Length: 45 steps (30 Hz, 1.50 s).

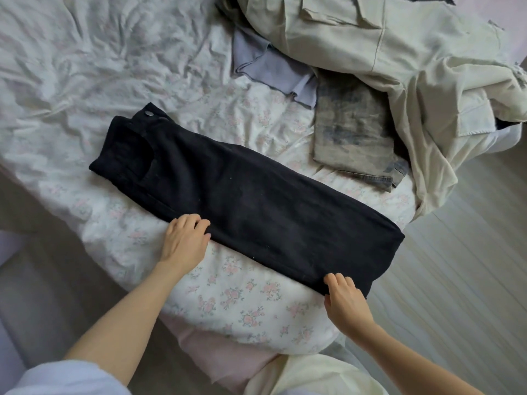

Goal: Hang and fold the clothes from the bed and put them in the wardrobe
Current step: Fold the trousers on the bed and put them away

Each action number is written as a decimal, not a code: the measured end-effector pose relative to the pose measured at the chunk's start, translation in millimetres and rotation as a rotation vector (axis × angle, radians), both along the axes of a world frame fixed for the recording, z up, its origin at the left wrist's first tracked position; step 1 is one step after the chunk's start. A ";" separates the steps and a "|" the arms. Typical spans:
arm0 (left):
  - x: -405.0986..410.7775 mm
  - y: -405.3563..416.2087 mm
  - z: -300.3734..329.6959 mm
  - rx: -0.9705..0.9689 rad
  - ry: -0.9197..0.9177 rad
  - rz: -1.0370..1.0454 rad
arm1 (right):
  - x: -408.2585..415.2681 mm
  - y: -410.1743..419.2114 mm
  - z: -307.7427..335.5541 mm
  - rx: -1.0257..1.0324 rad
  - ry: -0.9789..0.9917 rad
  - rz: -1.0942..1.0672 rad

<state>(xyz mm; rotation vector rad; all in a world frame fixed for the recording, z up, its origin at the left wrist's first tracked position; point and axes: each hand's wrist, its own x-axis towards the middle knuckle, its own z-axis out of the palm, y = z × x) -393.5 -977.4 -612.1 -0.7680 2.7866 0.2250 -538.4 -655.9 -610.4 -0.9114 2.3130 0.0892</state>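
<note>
Trousers [245, 192] lie on the bed [85, 81], clothes pile [399, 67] behind

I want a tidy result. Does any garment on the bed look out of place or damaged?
Yes: the cream pile is crumpled and hangs over the bed's edge. The black jeans lie flat.

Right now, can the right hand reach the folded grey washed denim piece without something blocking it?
Probably yes. The right hand grips the near edge of the black folded trousers; the folded grey washed denim piece lies uncovered beyond them, so the hand need only pass over the flat trousers.
</note>
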 end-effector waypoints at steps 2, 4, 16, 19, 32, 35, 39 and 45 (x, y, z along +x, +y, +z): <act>-5.8 -2.2 -0.5 0.011 -0.046 0.126 | -2.5 1.0 0.6 0.049 -0.010 -0.029; -11.4 -1.4 0.4 -0.027 -0.109 0.131 | -5.5 1.6 1.8 0.087 -0.040 -0.062; -41.1 0.9 9.7 -0.095 -0.103 0.135 | 9.6 17.0 1.1 -0.026 0.035 -0.171; -52.8 9.2 9.4 0.073 -0.049 0.033 | 1.4 -15.1 3.4 -0.116 0.026 -0.128; -42.9 -7.8 -3.4 0.064 -0.329 0.223 | -29.5 -105.3 13.5 -0.263 0.072 0.126; -40.9 -41.6 -5.0 0.160 -0.346 0.512 | -50.6 -155.5 15.4 -0.214 0.023 0.223; -33.5 -74.9 -2.8 0.326 -0.222 0.797 | -62.5 -215.1 8.8 -0.133 -0.001 0.284; -36.0 -103.1 0.6 0.425 0.383 1.185 | -44.6 -286.2 1.9 -0.122 0.110 0.395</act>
